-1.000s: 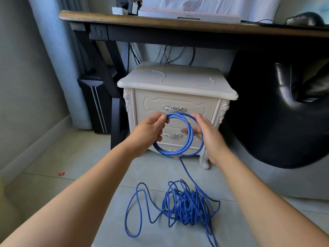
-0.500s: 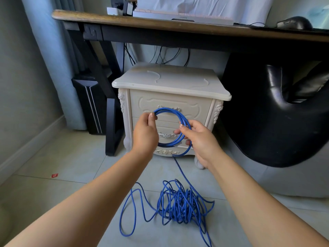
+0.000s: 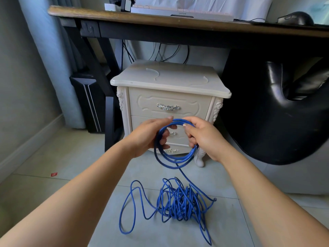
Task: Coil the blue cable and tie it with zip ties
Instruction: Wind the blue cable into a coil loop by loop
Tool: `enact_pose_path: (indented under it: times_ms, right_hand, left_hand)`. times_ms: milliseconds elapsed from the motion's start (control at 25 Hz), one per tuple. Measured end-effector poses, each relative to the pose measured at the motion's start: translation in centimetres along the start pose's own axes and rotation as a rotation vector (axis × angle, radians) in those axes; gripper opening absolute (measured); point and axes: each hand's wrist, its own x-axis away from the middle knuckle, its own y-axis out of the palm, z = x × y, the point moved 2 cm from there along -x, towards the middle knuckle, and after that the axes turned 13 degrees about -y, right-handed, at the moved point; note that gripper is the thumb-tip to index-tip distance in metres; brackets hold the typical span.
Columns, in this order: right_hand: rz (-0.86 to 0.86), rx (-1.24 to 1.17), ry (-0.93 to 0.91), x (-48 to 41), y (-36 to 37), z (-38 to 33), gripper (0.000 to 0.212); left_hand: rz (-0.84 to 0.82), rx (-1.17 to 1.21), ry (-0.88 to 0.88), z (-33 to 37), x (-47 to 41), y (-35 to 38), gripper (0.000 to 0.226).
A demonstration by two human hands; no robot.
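Loops of the blue cable (image 3: 178, 158) hang between your hands in front of the white nightstand (image 3: 169, 97). You hold them up off the floor (image 3: 71, 157), I judge so that the turns drop into one even ring. Your left hand (image 3: 147, 138) curls round the ring's left side, thumb on top and fingers through the middle. It serves as the anchor that pins the turns together. Your right hand (image 3: 204, 138) grips the upper right of the ring with its fingers curled about the strands, probably placed to lay the next turn beside the others.

The ring is only a few turns thick and roughly round, with its lowest loop sagging a little wider than the rest. From its bottom a single strand runs down to a tangled heap (image 3: 179, 205) on the tiles, which holds most of the cable. One long slack loop wanders out to the heap's left, so the coiling looks barely begun. Two pale curved strips (image 3: 158, 74) lie on the nightstand top, and I cannot tell whether they are zip ties.
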Motion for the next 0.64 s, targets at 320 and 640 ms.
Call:
enact_pose_path:
  times_ms: [320,640]
  right_hand:
    - [0.04,-0.308,0.117,0.3,-0.3,-0.7,0.023]
    - [-0.175,-0.588,0.246,1.0,-1.3,0.8,0.052]
  left_hand:
    - [0.196,-0.024,0.165,0.6,-0.4,0.7,0.034]
    - [0.281,0.32,0.087,0.3,-0.9,-0.2,0.035]
